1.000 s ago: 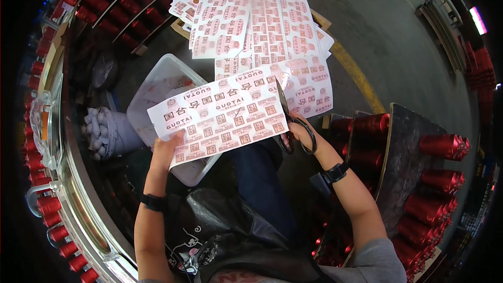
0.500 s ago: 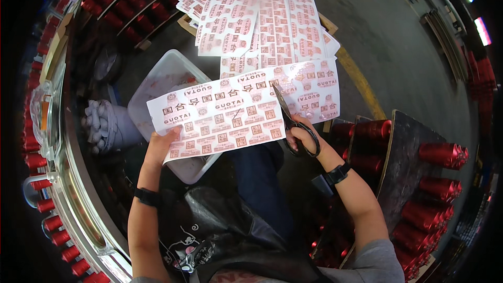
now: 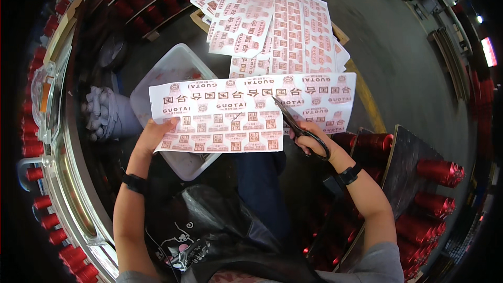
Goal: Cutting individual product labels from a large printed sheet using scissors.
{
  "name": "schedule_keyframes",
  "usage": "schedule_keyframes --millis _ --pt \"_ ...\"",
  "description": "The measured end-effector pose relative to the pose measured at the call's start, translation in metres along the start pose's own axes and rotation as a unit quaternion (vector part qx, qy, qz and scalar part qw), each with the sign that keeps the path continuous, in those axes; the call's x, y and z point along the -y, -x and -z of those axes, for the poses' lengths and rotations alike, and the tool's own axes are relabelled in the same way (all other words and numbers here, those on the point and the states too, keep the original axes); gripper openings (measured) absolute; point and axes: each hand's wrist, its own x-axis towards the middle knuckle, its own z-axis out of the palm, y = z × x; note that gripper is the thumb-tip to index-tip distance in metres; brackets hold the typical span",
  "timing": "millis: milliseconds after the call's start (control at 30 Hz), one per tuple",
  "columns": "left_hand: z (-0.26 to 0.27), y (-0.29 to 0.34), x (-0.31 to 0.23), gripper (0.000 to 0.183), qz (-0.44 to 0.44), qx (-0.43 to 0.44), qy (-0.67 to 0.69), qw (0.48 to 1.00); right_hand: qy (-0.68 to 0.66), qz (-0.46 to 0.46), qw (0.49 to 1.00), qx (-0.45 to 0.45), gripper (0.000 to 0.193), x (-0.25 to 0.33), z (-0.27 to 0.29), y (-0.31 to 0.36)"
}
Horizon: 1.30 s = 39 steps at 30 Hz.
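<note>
Indoors, printed sheet, grey floor, red cylinders

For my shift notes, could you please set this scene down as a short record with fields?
Left hand: grips the printed sheet near its lower left corner
Right hand: holds black-handled scissors, blades pointing up and left across the sheet
Sheet colours: white with reddish-brown print
Ahead: loosely fanned pile of printed sheets
Behind the sheet: white plastic bin, partly hidden
Left side: grey bucket beside pale items
Right side: shiny red cylinders
</note>
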Motion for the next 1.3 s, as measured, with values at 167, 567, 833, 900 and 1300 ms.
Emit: schedule_keyframes --millis 167,567,833,900,1300 --pt "0.013 -0.013 -0.013 0.036 0.015 0.021 -0.011 1.000 0.082 -0.029 0.996 0.037 0.011 0.016 0.008 -0.001" --pt "0.019 -0.039 -0.017 0.036 0.027 0.042 0.014 0.999 0.241 0.096 0.964 0.052 0.009 0.013 0.034 -0.036" --pt "0.017 -0.039 -0.013 0.039 0.031 0.031 0.002 0.999 0.194 -0.075 0.973 0.097 0.014 0.042 0.032 -0.042" --pt "0.016 -0.040 -0.014 0.039 0.029 0.030 0.001 0.999 0.172 -0.096 0.976 0.098 0.014 0.049 0.031 -0.045" --pt "0.013 -0.052 -0.010 0.035 0.029 0.008 0.027 0.999 0.068 -0.028 0.993 0.089 0.012 0.039 0.032 -0.054"
